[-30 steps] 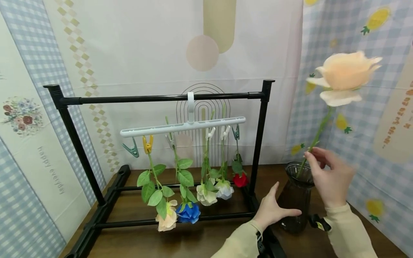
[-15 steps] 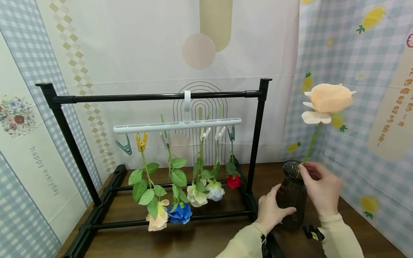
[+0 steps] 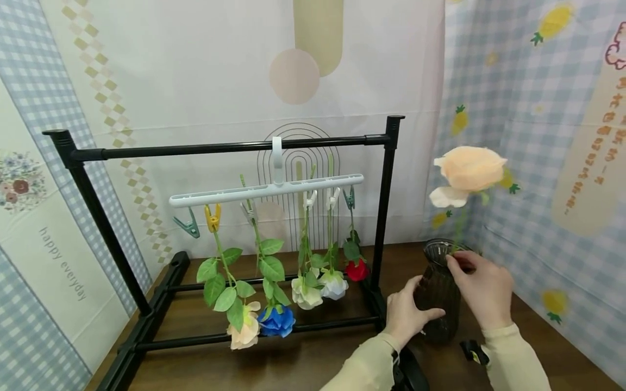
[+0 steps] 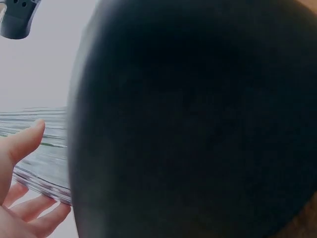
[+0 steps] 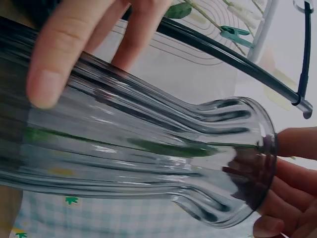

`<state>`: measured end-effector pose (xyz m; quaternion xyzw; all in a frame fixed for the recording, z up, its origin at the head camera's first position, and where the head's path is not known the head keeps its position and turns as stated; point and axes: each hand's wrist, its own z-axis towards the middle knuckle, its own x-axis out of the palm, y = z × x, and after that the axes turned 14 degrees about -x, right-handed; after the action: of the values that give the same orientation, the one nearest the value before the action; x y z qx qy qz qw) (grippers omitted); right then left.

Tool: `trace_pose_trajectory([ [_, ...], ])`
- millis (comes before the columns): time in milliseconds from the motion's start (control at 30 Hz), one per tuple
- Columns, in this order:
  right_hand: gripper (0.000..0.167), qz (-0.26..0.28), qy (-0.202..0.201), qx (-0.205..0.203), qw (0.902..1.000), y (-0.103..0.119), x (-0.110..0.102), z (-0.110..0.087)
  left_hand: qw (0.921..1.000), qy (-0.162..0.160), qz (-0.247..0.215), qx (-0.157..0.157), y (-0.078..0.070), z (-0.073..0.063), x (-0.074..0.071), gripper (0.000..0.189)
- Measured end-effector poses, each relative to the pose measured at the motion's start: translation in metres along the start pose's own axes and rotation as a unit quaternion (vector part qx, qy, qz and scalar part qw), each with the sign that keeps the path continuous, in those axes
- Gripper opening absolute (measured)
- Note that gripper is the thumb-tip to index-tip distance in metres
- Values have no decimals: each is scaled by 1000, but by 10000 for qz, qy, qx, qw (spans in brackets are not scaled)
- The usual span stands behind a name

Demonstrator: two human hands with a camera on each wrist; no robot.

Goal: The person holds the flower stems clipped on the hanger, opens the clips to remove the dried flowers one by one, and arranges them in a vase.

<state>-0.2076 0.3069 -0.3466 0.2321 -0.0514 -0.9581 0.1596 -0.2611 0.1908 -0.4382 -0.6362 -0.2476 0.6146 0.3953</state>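
Observation:
A dark ribbed glass vase [image 3: 442, 293] stands upright on the brown table. My left hand [image 3: 405, 315] holds it from the left, with the thumb [image 5: 47, 87] on the near side and fingers round the far side. A large peach rose [image 3: 471, 169] rises above the rim. My right hand [image 3: 484, 288] pinches its green stem at the vase mouth. The lower stem [image 5: 168, 148] shows inside the glass in the right wrist view. In the left wrist view, a big dark blurred shape hides most of the scene, and the left hand [image 4: 25, 148] is at its left edge.
To the left, a black rack [image 3: 235, 147] bears a pale blue hanger [image 3: 264, 190]. Roses hang head down from its clips: peach [image 3: 243, 328], blue [image 3: 277, 320], white ones and red [image 3: 357, 270]. One teal clip [image 3: 189, 224] holds nothing. Patterned cloth [image 3: 523, 130] lines the back and sides.
My right hand has moved left and lowered the peach rose, so its stem sits deeper in the vase. The left hand has come to the vase and taken hold.

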Motion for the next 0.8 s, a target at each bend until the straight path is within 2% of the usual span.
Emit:
trace_pose_trajectory([
  [133,14,-40,230,-297,9993,1,-4,5,10000,-41,-30,8,-1,1,-1,69],
  [233,14,-9,584,-414,9974,-1,-8,9,10000,-80,-29,43,-2,2,-1,69],
  [367,18,135,1314,-287,9908,-3,-15,17,9998,-117,-64,110,-2,3,-1,69],
  [467,21,294,1659,-149,9856,-5,-17,20,9997,-187,-47,155,-1,4,-1,69],
  [600,20,490,1597,-76,9859,-6,-17,20,9993,-290,17,218,0,5,-1,69],
  [800,18,522,1007,63,9935,-6,-18,14,9993,-283,-33,249,0,5,2,70],
])
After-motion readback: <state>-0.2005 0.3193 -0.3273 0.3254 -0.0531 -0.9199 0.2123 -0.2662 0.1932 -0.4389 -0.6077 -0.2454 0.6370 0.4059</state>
